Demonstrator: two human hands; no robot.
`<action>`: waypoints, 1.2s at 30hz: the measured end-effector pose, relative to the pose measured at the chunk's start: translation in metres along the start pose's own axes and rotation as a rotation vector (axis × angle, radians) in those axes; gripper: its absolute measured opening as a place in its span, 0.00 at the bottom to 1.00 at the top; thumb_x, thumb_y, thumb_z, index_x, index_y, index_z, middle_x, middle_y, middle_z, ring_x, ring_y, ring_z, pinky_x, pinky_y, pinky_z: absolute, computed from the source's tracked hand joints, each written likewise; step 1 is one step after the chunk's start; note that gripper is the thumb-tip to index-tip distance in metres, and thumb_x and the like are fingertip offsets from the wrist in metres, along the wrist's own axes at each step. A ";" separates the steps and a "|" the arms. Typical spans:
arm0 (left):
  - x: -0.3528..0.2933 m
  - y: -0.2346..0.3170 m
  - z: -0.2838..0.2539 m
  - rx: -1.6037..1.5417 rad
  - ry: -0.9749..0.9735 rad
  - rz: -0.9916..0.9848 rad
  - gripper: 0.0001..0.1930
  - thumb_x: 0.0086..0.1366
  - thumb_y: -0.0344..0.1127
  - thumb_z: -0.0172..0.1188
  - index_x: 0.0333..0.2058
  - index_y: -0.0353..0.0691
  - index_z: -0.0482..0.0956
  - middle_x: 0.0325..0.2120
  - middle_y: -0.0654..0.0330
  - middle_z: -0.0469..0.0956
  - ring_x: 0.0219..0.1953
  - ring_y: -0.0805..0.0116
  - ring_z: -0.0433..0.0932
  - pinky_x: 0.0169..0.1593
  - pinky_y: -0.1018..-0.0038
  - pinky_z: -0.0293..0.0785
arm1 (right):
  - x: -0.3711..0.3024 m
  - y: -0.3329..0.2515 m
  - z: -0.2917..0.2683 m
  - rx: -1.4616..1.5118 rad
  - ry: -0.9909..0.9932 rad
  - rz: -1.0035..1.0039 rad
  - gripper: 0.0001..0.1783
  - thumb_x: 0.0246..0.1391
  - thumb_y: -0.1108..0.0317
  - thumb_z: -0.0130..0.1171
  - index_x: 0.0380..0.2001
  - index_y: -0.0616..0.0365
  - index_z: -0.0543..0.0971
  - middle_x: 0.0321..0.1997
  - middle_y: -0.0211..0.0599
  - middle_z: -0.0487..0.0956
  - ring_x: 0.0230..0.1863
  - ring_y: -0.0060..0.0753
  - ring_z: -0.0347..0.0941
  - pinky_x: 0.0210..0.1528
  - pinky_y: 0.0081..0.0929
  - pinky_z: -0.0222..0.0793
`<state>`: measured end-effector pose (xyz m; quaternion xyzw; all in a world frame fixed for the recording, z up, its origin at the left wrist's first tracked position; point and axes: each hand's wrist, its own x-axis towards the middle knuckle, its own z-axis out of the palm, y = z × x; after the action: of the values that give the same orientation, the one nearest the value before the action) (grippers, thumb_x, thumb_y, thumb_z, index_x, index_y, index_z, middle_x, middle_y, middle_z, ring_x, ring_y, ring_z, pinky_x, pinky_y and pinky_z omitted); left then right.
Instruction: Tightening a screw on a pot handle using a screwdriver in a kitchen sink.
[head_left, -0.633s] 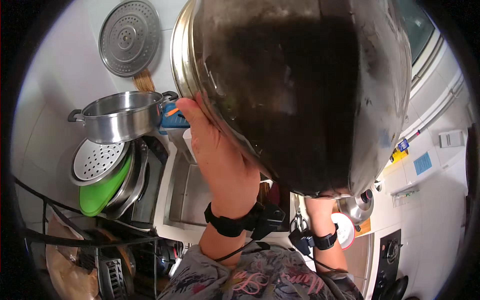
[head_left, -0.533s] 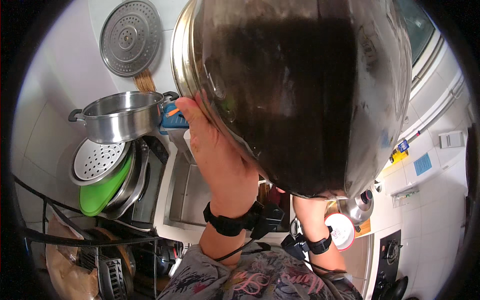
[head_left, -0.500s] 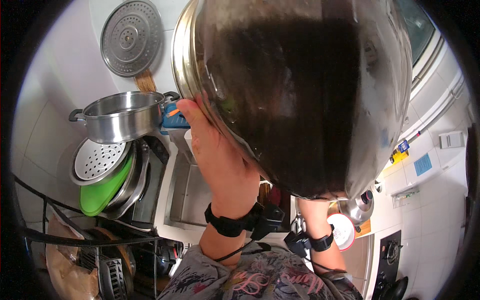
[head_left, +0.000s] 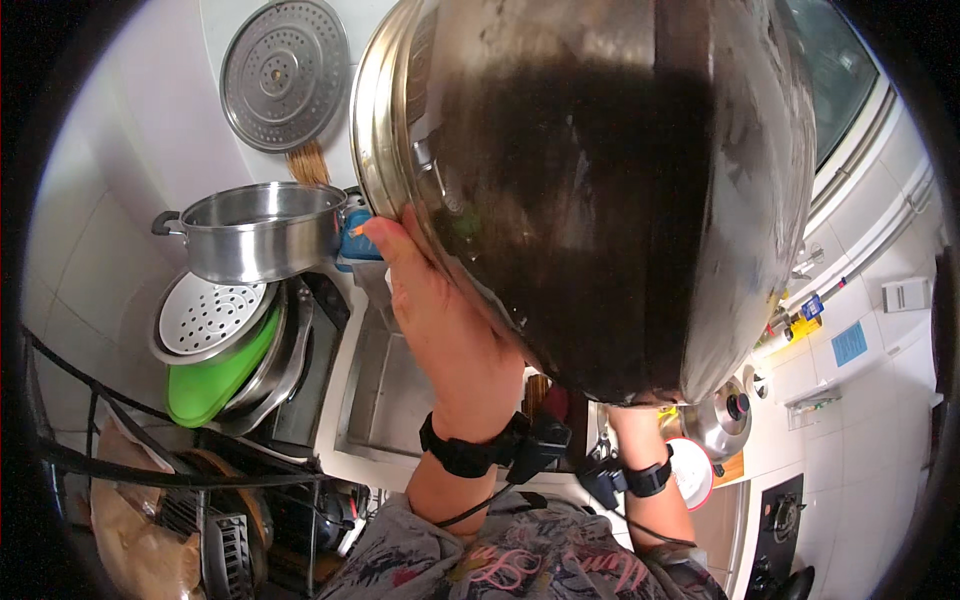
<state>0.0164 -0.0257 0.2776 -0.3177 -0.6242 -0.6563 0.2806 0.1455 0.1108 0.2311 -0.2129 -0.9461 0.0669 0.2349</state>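
A large shiny metal pot (head_left: 570, 200), dark with reflections, is held up close in front of me and fills the upper middle of the view. It is tilted, with its pale gold rim (head_left: 380, 110) toward the left. My left hand (head_left: 450, 320) grips its left side; the thumb lies along the metal near the rim, and the other fingers are hidden behind. My right hand (head_left: 637, 425) holds the pot at its near lower edge, its fingers out of sight behind it. Both wrists wear black straps with small devices.
At left, a two-handled steel pot (head_left: 262, 235) stands above a white perforated tray (head_left: 212, 318), a green board (head_left: 225, 380) and stacked basins. A steamer plate (head_left: 284, 75) leans on the wall. A sink (head_left: 385, 390) lies below; a kettle (head_left: 720, 425), white bowl (head_left: 690, 472) and stove (head_left: 782, 515) are right.
The view has shifted slightly, so the shelf items at left sit a little further right. Both hands keep hold of the large pot, which has turned slightly.
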 end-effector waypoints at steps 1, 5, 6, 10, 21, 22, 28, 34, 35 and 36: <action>0.000 0.000 -0.005 -0.001 0.003 -0.010 0.34 0.48 0.32 0.67 0.54 0.32 0.64 0.49 0.51 0.71 0.49 0.56 0.70 0.56 0.63 0.65 | 0.002 0.006 -0.005 0.068 -0.066 0.027 0.27 0.52 0.58 0.56 0.54 0.57 0.72 0.59 0.47 0.70 0.61 0.51 0.63 0.62 0.43 0.57; 0.000 -0.007 -0.001 0.057 -0.032 0.031 0.34 0.48 0.31 0.68 0.54 0.32 0.64 0.50 0.51 0.71 0.50 0.58 0.70 0.56 0.64 0.65 | -0.002 -0.009 0.011 -0.080 0.051 -0.031 0.27 0.52 0.58 0.57 0.55 0.57 0.72 0.59 0.47 0.70 0.61 0.50 0.63 0.62 0.42 0.58; 0.003 -0.007 -0.002 0.130 -0.056 0.109 0.33 0.49 0.31 0.67 0.54 0.32 0.65 0.50 0.51 0.71 0.51 0.59 0.70 0.56 0.64 0.65 | -0.002 -0.008 0.012 -0.123 0.063 -0.042 0.27 0.52 0.58 0.57 0.55 0.57 0.72 0.59 0.47 0.70 0.61 0.49 0.63 0.62 0.42 0.58; 0.014 0.001 -0.009 0.060 0.030 0.023 0.31 0.58 0.34 0.60 0.58 0.32 0.58 0.48 0.52 0.72 0.49 0.58 0.71 0.56 0.66 0.64 | 0.002 0.011 0.012 0.075 -0.041 0.083 0.25 0.51 0.62 0.56 0.53 0.59 0.72 0.57 0.47 0.71 0.58 0.52 0.65 0.61 0.42 0.58; 0.028 -0.001 -0.008 0.222 0.083 -0.039 0.40 0.64 0.33 0.55 0.66 0.34 0.39 0.57 0.52 0.63 0.56 0.60 0.65 0.62 0.67 0.56 | 0.011 -0.049 -0.012 1.115 0.169 0.242 0.04 0.54 0.75 0.53 0.30 0.65 0.75 0.27 0.34 0.78 0.25 0.18 0.71 0.31 0.17 0.67; 0.028 -0.002 -0.006 0.214 0.078 -0.039 0.40 0.64 0.33 0.55 0.66 0.34 0.39 0.57 0.52 0.63 0.56 0.60 0.65 0.62 0.67 0.56 | 0.012 -0.042 -0.022 0.960 0.152 0.336 0.03 0.54 0.75 0.55 0.30 0.64 0.75 0.26 0.33 0.78 0.26 0.18 0.72 0.30 0.16 0.67; 0.021 -0.018 -0.005 0.075 0.074 -0.138 0.40 0.62 0.29 0.56 0.66 0.38 0.41 0.59 0.57 0.60 0.58 0.64 0.63 0.62 0.70 0.57 | 0.006 -0.047 -0.015 1.050 0.153 0.193 0.08 0.57 0.70 0.56 0.28 0.65 0.76 0.24 0.31 0.78 0.25 0.17 0.72 0.25 0.17 0.65; 0.032 -0.012 -0.007 -0.201 0.100 -0.207 0.40 0.62 0.29 0.56 0.66 0.38 0.41 0.59 0.57 0.60 0.58 0.64 0.63 0.62 0.69 0.57 | 0.010 -0.029 -0.025 1.168 0.274 0.195 0.07 0.56 0.70 0.58 0.33 0.65 0.77 0.25 0.32 0.78 0.28 0.18 0.73 0.32 0.17 0.68; 0.033 -0.011 -0.005 -0.222 0.094 -0.219 0.40 0.62 0.29 0.56 0.66 0.38 0.41 0.59 0.57 0.61 0.58 0.64 0.63 0.62 0.69 0.57 | 0.007 -0.034 -0.023 1.191 0.244 0.177 0.07 0.56 0.70 0.58 0.34 0.64 0.76 0.26 0.32 0.78 0.28 0.18 0.72 0.32 0.17 0.67; 0.034 -0.010 -0.004 -0.241 0.090 -0.224 0.40 0.62 0.29 0.56 0.66 0.38 0.41 0.59 0.57 0.61 0.58 0.64 0.63 0.62 0.69 0.57 | 0.008 -0.023 -0.026 1.147 0.256 0.197 0.07 0.56 0.71 0.58 0.34 0.64 0.76 0.27 0.31 0.78 0.29 0.18 0.72 0.32 0.16 0.67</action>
<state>-0.0139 -0.0280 0.2972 -0.2478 -0.5593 -0.7671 0.1935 0.1429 0.0939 0.2626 -0.1450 -0.6990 0.5624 0.4172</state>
